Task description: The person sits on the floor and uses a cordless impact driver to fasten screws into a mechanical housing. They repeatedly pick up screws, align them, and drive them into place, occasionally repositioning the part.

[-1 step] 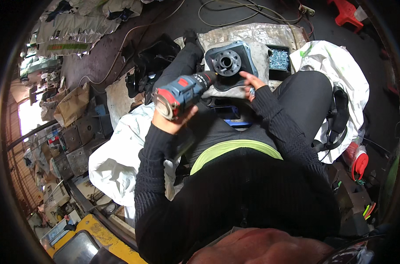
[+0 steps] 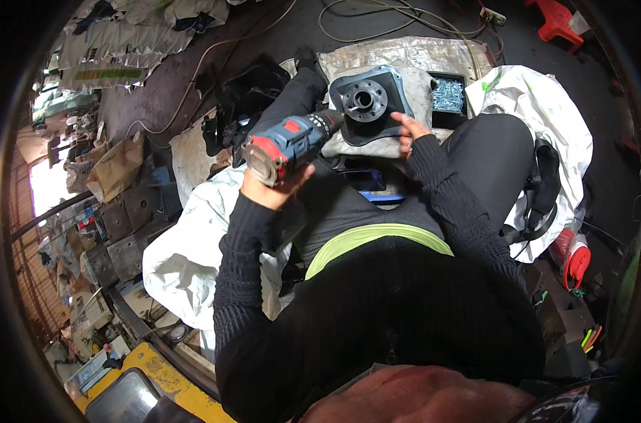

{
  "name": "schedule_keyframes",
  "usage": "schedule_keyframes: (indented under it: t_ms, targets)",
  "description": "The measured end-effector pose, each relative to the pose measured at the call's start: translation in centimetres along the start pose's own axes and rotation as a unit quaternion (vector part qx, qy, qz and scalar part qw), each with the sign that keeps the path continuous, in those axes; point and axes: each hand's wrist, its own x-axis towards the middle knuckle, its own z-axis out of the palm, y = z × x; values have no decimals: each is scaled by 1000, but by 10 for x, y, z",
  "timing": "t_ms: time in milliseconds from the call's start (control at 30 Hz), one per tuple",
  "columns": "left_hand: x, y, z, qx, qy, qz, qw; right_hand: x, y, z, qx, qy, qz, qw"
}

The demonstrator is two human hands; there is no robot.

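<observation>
A blue and red cordless drill (image 2: 292, 141) is held in my left hand (image 2: 267, 190), its chuck pointing up and right. The tip ends close to the left edge of a round grey metal flange (image 2: 374, 113) with a central hole and smaller holes around it. This flange sits in the middle of a black square plate (image 2: 377, 135), which lies on a pale cloth-like pad between my legs. My right hand (image 2: 413, 130) is by the plate's right side, index finger stretched toward the flange. Its other fingers are curled, with a small shiny spot among them that I cannot make out.
A black box of silvery screws (image 2: 448, 94) stands right of the pad. White sacking (image 2: 539, 127) lies beside my right leg, more under my left arm. Black parts (image 2: 246, 95) are piled left of my left leg. A cable (image 2: 334, 28) loops across the floor ahead.
The drill has shifted slightly, its chuck a little higher and nearer the flange. My right hand has moved slightly to the right, away from the flange.
</observation>
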Motion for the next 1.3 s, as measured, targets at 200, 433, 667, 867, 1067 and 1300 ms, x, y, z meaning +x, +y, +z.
schedule_keyframes:
  t_ms: [200,433,667,867,1067,1300]
  targets:
    - [26,-29,4,-88,-15,-136,987,59,-16,0,-312,217,-106,919]
    - [47,-24,8,-75,-44,-207,974,80,-32,18,-399,146,-96,900]
    - [49,-32,13,-68,-64,-210,973,76,-29,23,-405,140,-119,896]
    - [54,-4,3,-83,-102,-259,957,34,-16,33,-416,129,-220,873]
    - [47,-7,18,-60,-88,-218,970,27,-6,40,-388,157,-234,877]
    - [47,-6,19,-65,-78,-259,960,19,-7,49,-364,195,-244,878]
